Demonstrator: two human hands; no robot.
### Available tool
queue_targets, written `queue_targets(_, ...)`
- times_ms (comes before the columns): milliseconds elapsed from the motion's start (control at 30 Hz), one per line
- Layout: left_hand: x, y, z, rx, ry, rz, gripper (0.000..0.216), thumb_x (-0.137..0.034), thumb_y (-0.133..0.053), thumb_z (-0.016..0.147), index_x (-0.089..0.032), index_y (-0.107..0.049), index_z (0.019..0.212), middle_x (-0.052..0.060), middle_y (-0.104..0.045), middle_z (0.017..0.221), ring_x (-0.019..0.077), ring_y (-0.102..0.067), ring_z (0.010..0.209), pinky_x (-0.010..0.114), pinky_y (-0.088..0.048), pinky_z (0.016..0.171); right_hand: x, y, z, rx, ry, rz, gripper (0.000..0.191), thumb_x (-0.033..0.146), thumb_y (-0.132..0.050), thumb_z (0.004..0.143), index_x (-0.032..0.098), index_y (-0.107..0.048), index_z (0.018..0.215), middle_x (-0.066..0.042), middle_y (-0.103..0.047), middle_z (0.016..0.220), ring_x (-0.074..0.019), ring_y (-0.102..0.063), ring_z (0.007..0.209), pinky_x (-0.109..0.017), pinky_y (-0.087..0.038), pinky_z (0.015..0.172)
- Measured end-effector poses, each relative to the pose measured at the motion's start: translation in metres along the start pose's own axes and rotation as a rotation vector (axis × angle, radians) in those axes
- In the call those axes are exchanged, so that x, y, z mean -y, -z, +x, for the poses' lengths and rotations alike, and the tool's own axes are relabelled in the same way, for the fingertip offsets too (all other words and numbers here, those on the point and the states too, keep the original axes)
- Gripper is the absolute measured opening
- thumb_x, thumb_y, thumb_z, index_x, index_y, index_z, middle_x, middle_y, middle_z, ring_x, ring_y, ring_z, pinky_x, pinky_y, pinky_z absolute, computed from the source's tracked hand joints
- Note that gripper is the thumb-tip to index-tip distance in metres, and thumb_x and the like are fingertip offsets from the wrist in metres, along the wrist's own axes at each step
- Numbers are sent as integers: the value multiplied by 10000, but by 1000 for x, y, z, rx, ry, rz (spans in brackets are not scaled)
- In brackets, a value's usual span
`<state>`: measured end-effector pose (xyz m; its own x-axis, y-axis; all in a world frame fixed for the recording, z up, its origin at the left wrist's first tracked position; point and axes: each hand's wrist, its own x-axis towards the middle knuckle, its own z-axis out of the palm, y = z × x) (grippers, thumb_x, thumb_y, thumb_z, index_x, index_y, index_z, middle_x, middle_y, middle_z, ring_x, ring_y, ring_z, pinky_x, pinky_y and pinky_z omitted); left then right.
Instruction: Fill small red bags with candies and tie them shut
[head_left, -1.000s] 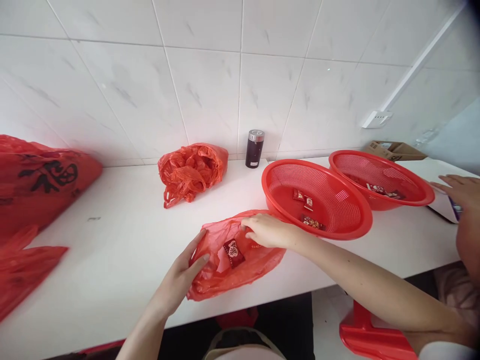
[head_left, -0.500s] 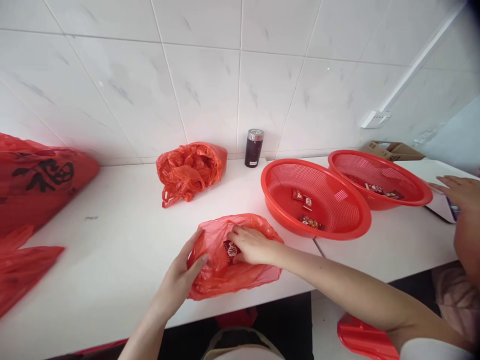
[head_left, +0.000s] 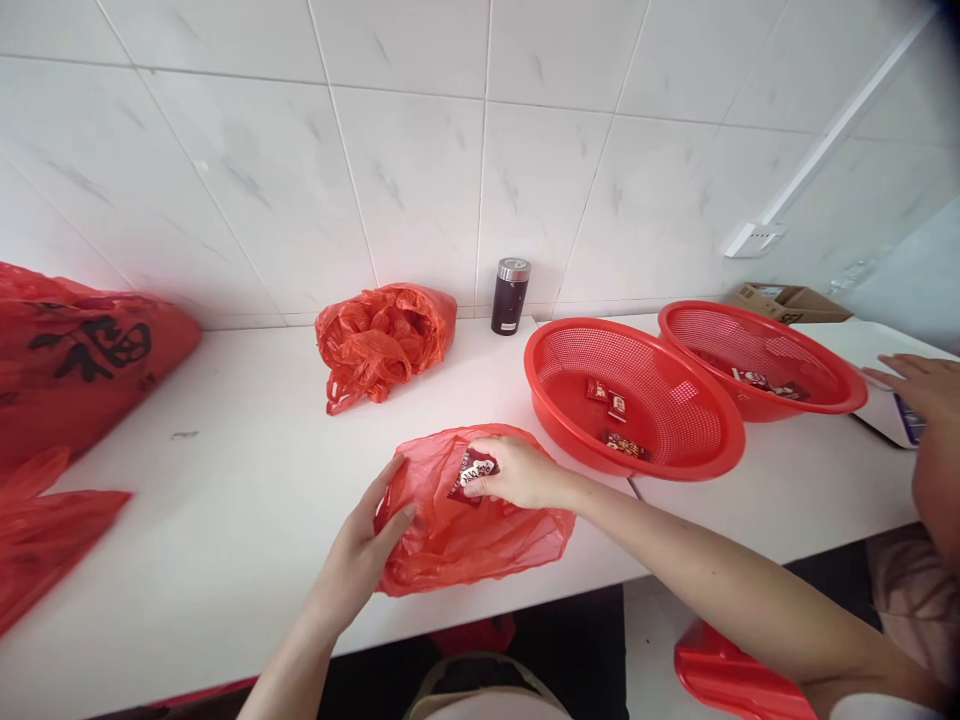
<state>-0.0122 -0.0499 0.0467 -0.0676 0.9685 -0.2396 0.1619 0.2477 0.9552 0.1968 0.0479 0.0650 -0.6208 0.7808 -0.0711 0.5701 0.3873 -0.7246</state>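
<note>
A thin red plastic bag (head_left: 450, 560) lies with its mouth spread at the front of the white table. My left hand (head_left: 367, 535) grips the bag's left rim, thumb inside and fingers outside. Over the bag's opening, my right hand (head_left: 517, 472) pinches a small dark red snack packet (head_left: 469, 475) with white print. To the right stands a red plastic colander (head_left: 637, 400) with several small wrapped snacks (head_left: 616, 405) lying in it.
Behind the bag is a bundle of red plastic bags (head_left: 386, 345). A dark tumbler (head_left: 510, 297) stands by the tiled wall. A second colander (head_left: 757, 350), a cardboard box (head_left: 795, 303) and another person's hand (head_left: 919, 385) are at right. Full red bags (head_left: 97, 360) sit at left.
My right hand has lifted slightly with the packet and turned it, so more of the packet shows. My left hand stays on the bag's rim.
</note>
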Motion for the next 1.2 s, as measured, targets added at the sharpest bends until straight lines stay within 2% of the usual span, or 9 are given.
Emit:
queue_targets(133,0,0,0,3,0,2,773,-520,-533,859,-224,-246,1514,108,-453,1481,293,-512,1272,381,-468,1003,1,-5,-5,66,34,3,146,288,-661,804,196,-584,889,1,-655,851,-152,-593,762,-248,-405,640)
queue_targets(267,0,0,-1,-12,-3,29,735,-526,-537,856,-237,-307,1491,103,-420,1503,302,-486,1293,408,-426,1050,20,2,-17,115,-29,-78,450,412,-591,871,212,-534,1270,-88,-682,1065,-225,-632,944,-323,-457,774)
queue_targets(433,-9,-3,-5,-70,-49,63,697,-549,-561,830,-326,-362,1459,48,-357,1545,318,-311,1411,457,-315,1128,29,70,-26,-162,3,-43,333,404,-500,935,275,-535,1240,-57,-684,1101,-179,-641,950,-305,-473,832)
queue_targets(533,-13,-4,-8,-107,-35,52,697,-586,-537,831,-397,-314,1463,22,-308,1567,330,-321,1404,484,-316,1120,-5,119,-29,-221,-169,-292,290,373,-558,886,273,-575,1158,-66,-650,1141,-221,-613,1007,-346,-460,841)
queue_targets(700,-5,5,-7,-106,41,39,643,-646,-455,843,-519,-253,1440,-45,-313,1561,334,-460,1313,476,-480,993,-81,133,-48,211,-605,-512,394,175,-761,601,204,-648,977,-118,-656,986,-304,-637,857,-369,-462,685)
queue_targets(800,3,12,-6,-141,48,67,659,-675,-448,824,-501,-286,1439,-44,-345,1549,345,-474,1298,476,-492,983,-106,125,-55,240,-625,-477,309,95,-729,569,203,-646,846,-76,-651,824,-269,-640,741,-336,-449,621)
queue_targets(900,2,14,-8,-187,49,98,634,-672,-432,831,-493,-316,1427,-46,-375,1533,349,-459,1311,502,-464,1011,-121,138,-48,235,-606,-409,317,149,-700,646,221,-635,948,-50,-653,867,-222,-649,721,-301,-459,620)
queue_targets(1100,-6,13,-9,-189,69,63,627,-676,-408,838,-508,-280,1429,-41,-343,1550,348,-483,1290,492,-526,930,-158,178,-13,65,-665,-398,960,336,-806,625,230,-318,1445,-196,-460,1349,-339,-570,1097,-389,-462,826)
queue_targets(1200,-1,15,-8,-227,22,41,666,-682,-444,814,-481,-298,1432,-11,-359,1544,357,-556,1207,448,-584,830,-172,177,-4,67,-647,-367,975,378,-826,603,239,-346,1441,-178,-473,1344,-339,-542,1135,-383,-460,849)
